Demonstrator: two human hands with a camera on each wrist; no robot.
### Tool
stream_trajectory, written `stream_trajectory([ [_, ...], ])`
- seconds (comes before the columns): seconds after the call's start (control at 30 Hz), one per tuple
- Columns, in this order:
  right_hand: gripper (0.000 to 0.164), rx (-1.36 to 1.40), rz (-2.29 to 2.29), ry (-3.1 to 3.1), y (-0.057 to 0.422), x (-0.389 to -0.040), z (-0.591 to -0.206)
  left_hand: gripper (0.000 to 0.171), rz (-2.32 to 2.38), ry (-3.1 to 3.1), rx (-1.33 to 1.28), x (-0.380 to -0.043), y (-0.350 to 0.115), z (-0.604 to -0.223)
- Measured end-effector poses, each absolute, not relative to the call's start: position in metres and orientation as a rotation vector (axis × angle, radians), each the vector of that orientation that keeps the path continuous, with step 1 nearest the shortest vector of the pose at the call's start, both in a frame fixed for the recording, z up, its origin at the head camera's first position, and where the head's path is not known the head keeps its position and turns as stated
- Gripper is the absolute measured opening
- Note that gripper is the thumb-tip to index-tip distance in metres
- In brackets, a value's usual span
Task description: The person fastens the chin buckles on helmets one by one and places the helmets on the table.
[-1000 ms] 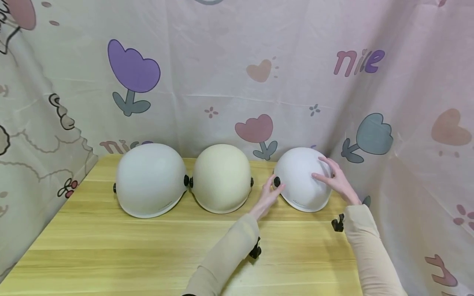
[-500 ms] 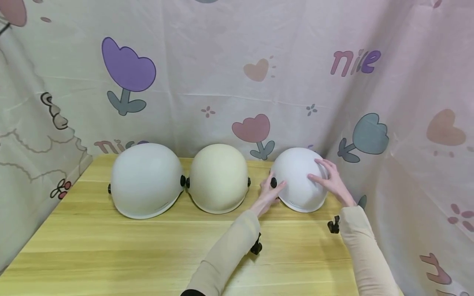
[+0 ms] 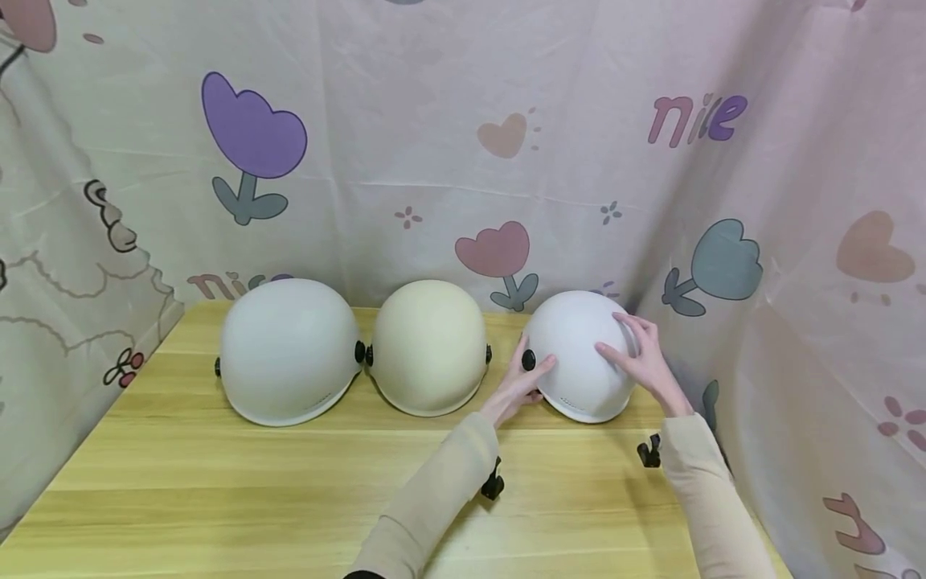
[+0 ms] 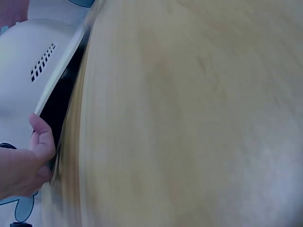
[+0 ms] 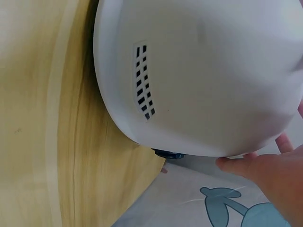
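A smooth white helmet [image 3: 571, 342] stands at the right of the row, gripped from both sides. My left hand [image 3: 512, 384] has its thumb on the shell by the round black side knob [image 3: 529, 360], its other fingers at and under the rim. In the left wrist view a dark gap shows beneath the rim, beside the left hand [image 4: 29, 165]. My right hand [image 3: 644, 358] holds the upper right side, thumb and fingers spread over the shell. The right wrist view has the helmet's vent slots [image 5: 143, 82] and the right hand [image 5: 277, 172] along its side.
To the left, a larger pale grey-white helmet [image 3: 289, 350] and a cream helmet [image 3: 430, 346] stand close together on the wooden table [image 3: 253, 498]. A patterned curtain [image 3: 405, 104] hangs right behind and at the sides. Black wrist mounts stick out from both sleeves.
The white helmet has shifted slightly left and toward me, with both hands moving along. My left fingers have slid further under its rim. The other two helmets stay in place.
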State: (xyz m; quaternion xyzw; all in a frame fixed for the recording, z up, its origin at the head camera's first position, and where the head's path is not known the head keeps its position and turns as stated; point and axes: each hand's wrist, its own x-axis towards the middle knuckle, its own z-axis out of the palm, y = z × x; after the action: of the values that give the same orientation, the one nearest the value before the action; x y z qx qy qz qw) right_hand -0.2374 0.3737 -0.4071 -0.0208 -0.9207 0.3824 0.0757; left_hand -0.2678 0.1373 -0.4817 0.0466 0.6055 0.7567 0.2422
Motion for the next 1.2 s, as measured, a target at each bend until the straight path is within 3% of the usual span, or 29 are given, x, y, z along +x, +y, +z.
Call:
stream_trajectory([
  [0.3, 0.079, -0.035, 1.057, -2.752, 0.369, -0.23, -0.414, 0.09, 2.022, 1.885, 0.14, -0.26, 0.13, -0.48],
  [0.7, 0.078, -0.003, 1.058, -2.773, 0.367, -0.218, -0.408, 0.084, 1.975, 2.119, 0.358, -0.25, 0.115, -0.465],
  [1.2, 0.074, 0.06, 1.04, -2.763, 0.356, -0.209, -0.396, 0.071, 2.116, 1.88, 0.528, -0.251, 0.096, -0.457],
])
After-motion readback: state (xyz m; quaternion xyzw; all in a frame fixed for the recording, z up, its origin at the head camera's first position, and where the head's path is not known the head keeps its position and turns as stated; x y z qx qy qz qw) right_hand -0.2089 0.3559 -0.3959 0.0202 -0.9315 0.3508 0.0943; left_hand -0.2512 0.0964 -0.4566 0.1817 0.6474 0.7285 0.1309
